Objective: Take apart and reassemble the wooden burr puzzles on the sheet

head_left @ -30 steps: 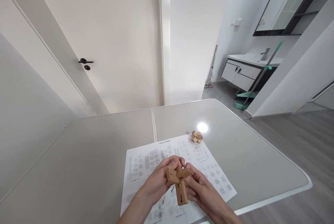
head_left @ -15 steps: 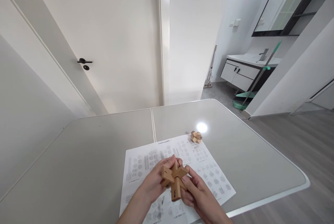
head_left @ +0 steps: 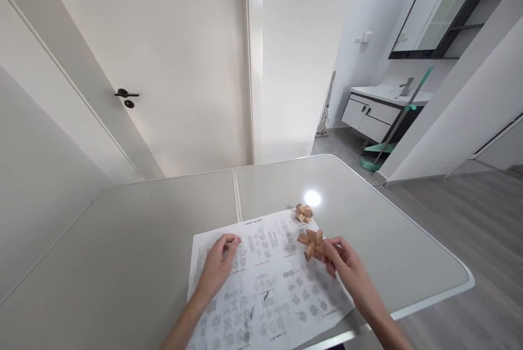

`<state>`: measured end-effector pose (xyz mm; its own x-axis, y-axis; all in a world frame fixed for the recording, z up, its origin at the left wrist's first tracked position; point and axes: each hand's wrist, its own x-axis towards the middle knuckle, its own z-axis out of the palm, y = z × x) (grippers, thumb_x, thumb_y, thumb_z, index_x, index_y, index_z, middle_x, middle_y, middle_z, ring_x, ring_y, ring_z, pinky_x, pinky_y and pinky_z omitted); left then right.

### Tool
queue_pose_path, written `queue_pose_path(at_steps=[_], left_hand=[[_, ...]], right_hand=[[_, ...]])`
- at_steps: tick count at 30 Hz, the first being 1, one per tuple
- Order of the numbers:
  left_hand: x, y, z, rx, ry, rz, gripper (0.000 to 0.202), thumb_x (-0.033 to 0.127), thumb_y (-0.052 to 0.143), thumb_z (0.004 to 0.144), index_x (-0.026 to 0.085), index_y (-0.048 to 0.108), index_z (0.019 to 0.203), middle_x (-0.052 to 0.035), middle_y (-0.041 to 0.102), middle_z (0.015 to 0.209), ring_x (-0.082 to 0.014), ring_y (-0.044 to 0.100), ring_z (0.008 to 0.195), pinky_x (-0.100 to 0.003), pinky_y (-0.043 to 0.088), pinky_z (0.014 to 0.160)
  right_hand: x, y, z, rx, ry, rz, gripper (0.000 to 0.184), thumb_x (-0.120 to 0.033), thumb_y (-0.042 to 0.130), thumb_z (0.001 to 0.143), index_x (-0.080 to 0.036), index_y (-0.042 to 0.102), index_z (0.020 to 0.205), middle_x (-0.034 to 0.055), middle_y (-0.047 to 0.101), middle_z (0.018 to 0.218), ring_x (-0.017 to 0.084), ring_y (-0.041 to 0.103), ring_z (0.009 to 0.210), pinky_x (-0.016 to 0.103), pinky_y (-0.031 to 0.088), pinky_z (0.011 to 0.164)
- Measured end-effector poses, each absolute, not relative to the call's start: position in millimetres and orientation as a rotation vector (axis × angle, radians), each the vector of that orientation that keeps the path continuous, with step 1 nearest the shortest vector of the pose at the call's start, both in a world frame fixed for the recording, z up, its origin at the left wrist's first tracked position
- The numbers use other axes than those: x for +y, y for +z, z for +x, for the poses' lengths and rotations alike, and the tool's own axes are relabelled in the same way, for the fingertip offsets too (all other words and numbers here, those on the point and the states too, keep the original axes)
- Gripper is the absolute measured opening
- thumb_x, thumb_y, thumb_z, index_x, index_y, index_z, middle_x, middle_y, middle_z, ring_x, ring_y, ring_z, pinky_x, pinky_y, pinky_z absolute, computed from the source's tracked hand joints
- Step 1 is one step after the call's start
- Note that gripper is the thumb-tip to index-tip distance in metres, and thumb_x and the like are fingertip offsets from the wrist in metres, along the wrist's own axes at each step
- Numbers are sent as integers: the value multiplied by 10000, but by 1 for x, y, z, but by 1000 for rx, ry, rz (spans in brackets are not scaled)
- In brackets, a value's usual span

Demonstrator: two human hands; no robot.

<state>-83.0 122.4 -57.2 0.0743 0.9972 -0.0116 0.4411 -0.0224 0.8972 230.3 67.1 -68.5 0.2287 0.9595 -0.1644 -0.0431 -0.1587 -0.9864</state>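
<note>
A wooden burr puzzle (head_left: 312,244) with crossing bars is in my right hand (head_left: 347,265). The thumb and fingers pinch its right side, over the right part of a printed sheet (head_left: 241,312). On the left part of that sheet, my left hand (head_left: 218,263) is bent with thumb and index tips together; nothing shows between them. A second, smaller interlocking wooden puzzle (head_left: 304,213) rests at the sheet's upper right corner, just beyond the held one. The sheet carries rows of small diagrams, too blurred to read.
The grey table (head_left: 122,263) has a pale rim and a seam across it. Beyond it stands a white door (head_left: 183,67) with a black handle (head_left: 126,94). At the right back are a washbasin cabinet (head_left: 371,113), a mop (head_left: 327,108) and a green dustpan (head_left: 371,163).
Both hands held the burr puzzle together near the sheet's middle. My left hand has let go and moved left; my right hand has carried the puzzle right and away from me.
</note>
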Motion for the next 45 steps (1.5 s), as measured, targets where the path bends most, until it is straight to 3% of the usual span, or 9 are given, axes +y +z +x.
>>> queue_pose_path(at_steps=[6,11,25,32,36,45], left_hand=[[127,-87,-135,1670,829,2160,263,437,499,991,256,651,1107,-76,658,1285,-310,516,1297,-525,373,1133],[127,-96,-163,1839,748,2228,387,460,471,992,241,553,1301,-99,564,1438,-322,461,1372,-556,348,1163],[124,-103,-177,2060,839,2092,444,497,427,988,219,509,1324,-127,566,1388,-348,502,1323,-617,369,1149],[124,-102,-177,2065,807,2067,488,516,411,986,207,505,1351,-130,579,1394,-341,501,1333,-602,378,1153],[126,-104,-177,2078,816,2083,514,528,408,973,178,526,1330,-147,591,1379,-346,512,1319,-601,389,1144],[126,-106,-178,2080,843,2112,497,526,417,961,193,540,1309,-136,608,1358,-344,532,1301,-602,396,1135]], right_hand=[[82,-83,252,-986,913,-1596,524,-738,618,825,-220,606,907,2,640,671,160,476,530,284,364,510],[91,-87,250,-971,888,-1621,539,-735,600,842,-212,617,967,9,667,679,162,492,518,284,379,507],[92,-82,240,-1038,791,-1720,509,-711,540,902,-225,584,1047,22,695,727,213,594,652,296,400,575],[55,-105,226,-994,786,-1675,500,-704,541,900,-245,496,1093,-43,574,659,199,542,620,272,414,563],[41,-114,212,-1143,861,-1648,413,-653,509,937,-256,550,1044,-64,465,626,178,455,567,262,370,540],[39,-106,205,-1399,903,-1641,346,-552,469,993,-248,625,944,-16,549,676,187,494,605,283,404,596]])
